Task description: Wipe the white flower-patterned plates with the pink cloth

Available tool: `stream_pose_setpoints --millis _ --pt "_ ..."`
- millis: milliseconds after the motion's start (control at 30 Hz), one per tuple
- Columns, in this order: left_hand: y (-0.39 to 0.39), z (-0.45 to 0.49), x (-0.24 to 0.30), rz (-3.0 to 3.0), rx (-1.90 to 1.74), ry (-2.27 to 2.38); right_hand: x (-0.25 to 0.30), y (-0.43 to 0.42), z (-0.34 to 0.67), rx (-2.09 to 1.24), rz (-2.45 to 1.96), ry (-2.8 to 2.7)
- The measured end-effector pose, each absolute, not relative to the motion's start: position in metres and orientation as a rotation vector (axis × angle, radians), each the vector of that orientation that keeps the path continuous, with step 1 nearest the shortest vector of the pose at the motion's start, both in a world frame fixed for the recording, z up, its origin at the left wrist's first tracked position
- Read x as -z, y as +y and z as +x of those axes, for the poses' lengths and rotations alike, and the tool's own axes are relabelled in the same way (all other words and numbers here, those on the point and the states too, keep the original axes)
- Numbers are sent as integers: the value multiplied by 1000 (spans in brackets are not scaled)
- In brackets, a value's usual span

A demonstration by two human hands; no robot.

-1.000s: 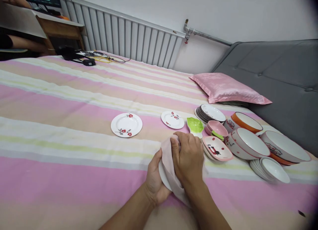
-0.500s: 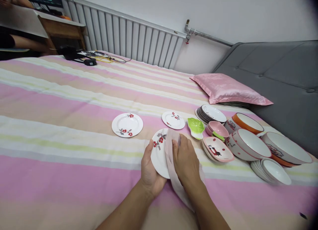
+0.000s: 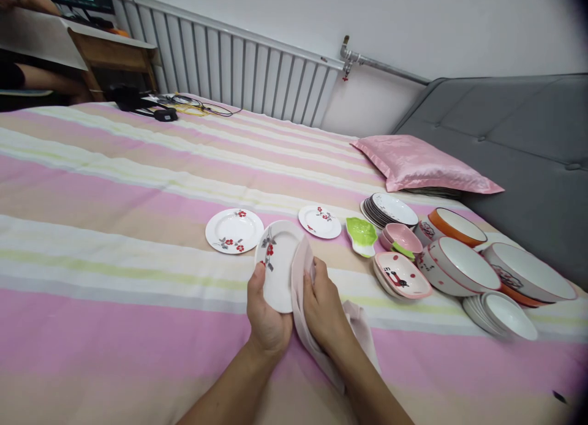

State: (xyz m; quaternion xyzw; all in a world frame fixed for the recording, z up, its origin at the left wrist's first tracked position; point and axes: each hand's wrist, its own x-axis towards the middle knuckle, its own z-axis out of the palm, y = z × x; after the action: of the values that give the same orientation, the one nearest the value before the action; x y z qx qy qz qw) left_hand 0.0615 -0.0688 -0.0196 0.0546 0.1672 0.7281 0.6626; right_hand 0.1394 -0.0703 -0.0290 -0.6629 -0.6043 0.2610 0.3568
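Observation:
A white plate (image 3: 278,272) with red flowers and grey leaves is held up in front of me, tilted. My left hand (image 3: 269,318) grips its left and lower edge, thumb on the face. Around the plate's right edge is folded a pale pink cloth (image 3: 299,284), and my right hand (image 3: 324,302) is closed on it, pressing it to the rim. The cloth's loose end hangs down onto the bed. Just beyond, a matching flowered plate (image 3: 234,231) lies at the left, and a smaller one (image 3: 320,221) lies farther right.
On the striped bedspread (image 3: 138,241) at the right stand a green leaf-shaped dish (image 3: 362,234), pink dishes (image 3: 404,275), stacked plates (image 3: 395,209), large bowls (image 3: 468,263) and small bowls (image 3: 511,315). Farther back are a pink pillow (image 3: 420,161) and cables (image 3: 202,106). A person sits at the desk (image 3: 114,42).
Both hands have moved left and slightly up with the plate and cloth. The plate is tilted more steeply, and more of the cloth's loose end shows at the right.

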Motion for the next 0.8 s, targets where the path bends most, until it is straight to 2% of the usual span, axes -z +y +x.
stream_pose_setpoints --millis 267,367,467,567,700,800 --pt "-76 58 39 312 -1640 364 18 -81 120 -1425 -1366 -1046" --pt "-77 59 44 403 -1635 414 16 -78 122 -1460 -1251 -955" --pt "-75 60 40 512 -1681 437 22 -68 136 -1292 -1292 -968" --pt "-71 60 31 530 -1642 448 28 -59 156 -945 -1409 -1090" --pt "-67 58 20 385 -1367 454 25 -53 180 -402 -1518 -1326" --pt "-66 53 17 371 -1117 527 16 -54 191 -175 -1492 -1483"
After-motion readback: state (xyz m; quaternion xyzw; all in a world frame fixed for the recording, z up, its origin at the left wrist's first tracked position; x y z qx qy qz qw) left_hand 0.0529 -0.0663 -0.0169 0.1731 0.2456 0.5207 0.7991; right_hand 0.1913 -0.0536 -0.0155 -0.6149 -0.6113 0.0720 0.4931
